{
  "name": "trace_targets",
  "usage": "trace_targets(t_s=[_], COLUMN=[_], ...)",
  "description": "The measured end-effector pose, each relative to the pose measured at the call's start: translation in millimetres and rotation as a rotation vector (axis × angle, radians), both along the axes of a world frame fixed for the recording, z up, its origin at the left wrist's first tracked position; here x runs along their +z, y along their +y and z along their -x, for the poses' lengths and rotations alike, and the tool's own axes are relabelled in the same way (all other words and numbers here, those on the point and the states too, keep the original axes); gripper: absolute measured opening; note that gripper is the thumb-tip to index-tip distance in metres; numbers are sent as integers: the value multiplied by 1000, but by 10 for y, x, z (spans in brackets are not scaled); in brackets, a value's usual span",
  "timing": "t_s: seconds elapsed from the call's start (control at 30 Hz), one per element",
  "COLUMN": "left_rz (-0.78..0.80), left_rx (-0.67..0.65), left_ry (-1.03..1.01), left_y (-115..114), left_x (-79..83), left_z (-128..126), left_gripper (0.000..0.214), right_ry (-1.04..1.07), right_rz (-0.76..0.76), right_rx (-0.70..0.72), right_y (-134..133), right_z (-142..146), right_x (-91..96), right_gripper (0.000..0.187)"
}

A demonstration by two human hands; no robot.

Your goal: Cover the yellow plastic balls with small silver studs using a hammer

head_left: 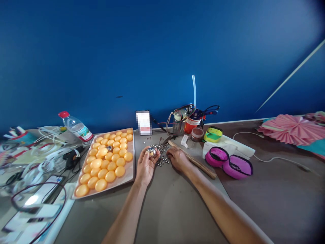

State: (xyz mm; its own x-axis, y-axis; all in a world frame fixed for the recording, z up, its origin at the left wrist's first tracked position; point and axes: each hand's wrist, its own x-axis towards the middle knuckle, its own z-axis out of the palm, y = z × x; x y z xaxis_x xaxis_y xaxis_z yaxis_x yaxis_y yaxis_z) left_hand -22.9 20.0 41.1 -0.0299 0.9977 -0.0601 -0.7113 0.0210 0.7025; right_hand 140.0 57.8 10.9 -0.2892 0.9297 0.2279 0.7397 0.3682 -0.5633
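My left hand (146, 166) is closed around a shiny silver-studded ball (152, 151), holding it up between thumb and fingers. A small yellowish patch shows on the ball's near side. Just right of it lies a loose pile of small silver metal studs (162, 154) on the grey mat. My right hand (177, 158) rests at the right edge of the pile with its fingers curled down; their tips are partly hidden, so anything pinched there is too small to name. Beside that hand lies a hammer with a wooden handle (200, 165).
At left stands a white tray (132, 159) of orange balls, one silver-studded. Behind it is a water bottle (78, 130); cables and a phone (47, 189) lie further left. At right are purple mesh pouches (237, 166), a lidded tub (197, 134), an orange cup (191, 125) and pink folded paper (291, 130).
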Motion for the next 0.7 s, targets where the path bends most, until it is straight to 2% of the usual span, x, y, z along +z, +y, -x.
trace_targets(t_s=[0.13, 0.27, 0.47, 0.57, 0.7], left_rz=[-4, -5, 7, 2, -4], left_rx=[-16, -42, -105, -122, -148], left_ry=[2, -16, -60, -65, -46], left_y=[-16, -13, -12, -15, -19], left_x=[-10, -23, -15, -11, -7], left_z=[-5, 6, 27, 31, 27], left_gripper=[29, 28, 29, 29, 30], right_ry=[13, 287, 850, 1027, 1156], right_rz=[-27, -88, 263, 321, 387], right_rx=[-21, -53, -56, -51, 1], right_y=[-14, -30, -43, -37, -51], right_z=[36, 29, 88, 138, 168], right_x=[-18, 15, 132, 143, 139], right_gripper=[15, 15, 9, 9, 17])
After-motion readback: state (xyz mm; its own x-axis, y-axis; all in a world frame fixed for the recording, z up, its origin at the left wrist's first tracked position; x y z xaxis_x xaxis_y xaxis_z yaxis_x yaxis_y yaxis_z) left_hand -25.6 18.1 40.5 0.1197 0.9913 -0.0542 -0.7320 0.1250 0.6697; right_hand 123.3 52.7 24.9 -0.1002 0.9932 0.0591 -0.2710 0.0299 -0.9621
